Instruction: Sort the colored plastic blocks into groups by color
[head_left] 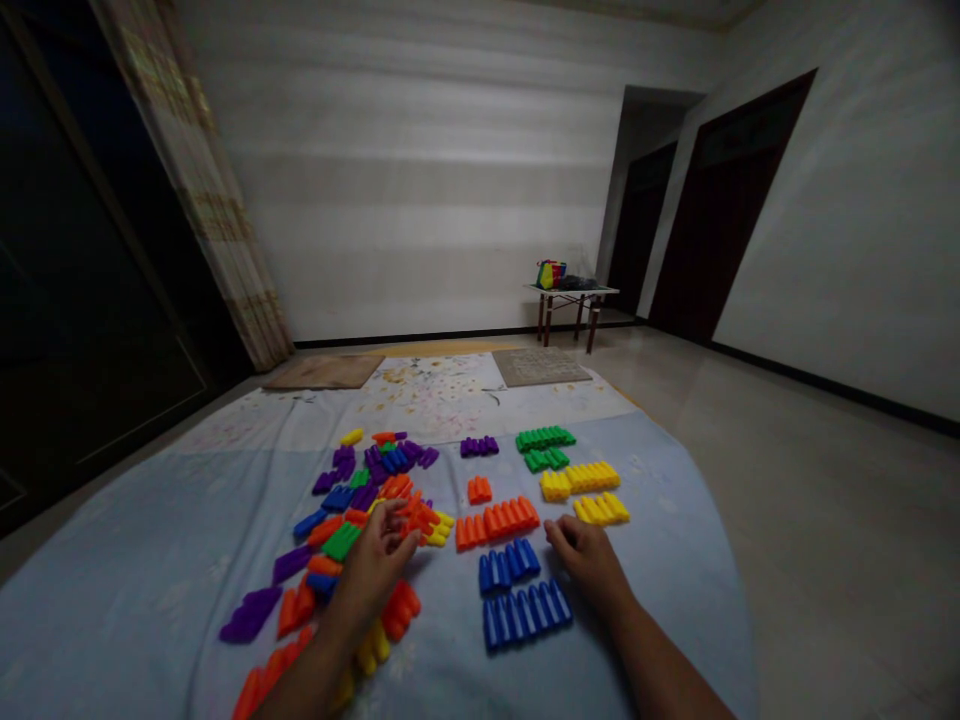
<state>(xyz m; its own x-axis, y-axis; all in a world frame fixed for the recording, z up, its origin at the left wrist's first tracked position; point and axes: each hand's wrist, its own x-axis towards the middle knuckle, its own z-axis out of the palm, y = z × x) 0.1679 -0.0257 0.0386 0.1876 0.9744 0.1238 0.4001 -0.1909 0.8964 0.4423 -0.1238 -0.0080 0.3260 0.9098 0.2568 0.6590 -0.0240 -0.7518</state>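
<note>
My left hand (381,552) is at the right side of a mixed pile, its fingers curled at orange bullet-shaped plastic pieces (421,516). Yellow pieces (441,530) lie just beside them. Purple pieces (251,614), green pieces (342,542) and more blue and orange ones are scattered around that forearm. To the right, pieces lie in single-colour rows: an orange row (498,522), blue rows (528,614), yellow rows (592,477), green rows (546,438) and a short purple row (478,446). My right hand (589,560) rests near the orange row's right end, fingers closed, nothing visible in them.
A pale blue flowered cloth (660,620) covers the round table. Toward its far edge lie a brown board (326,372) and a grey-beige mat (541,367). A small table (574,291) with a colourful bag (551,273) stands by the wall.
</note>
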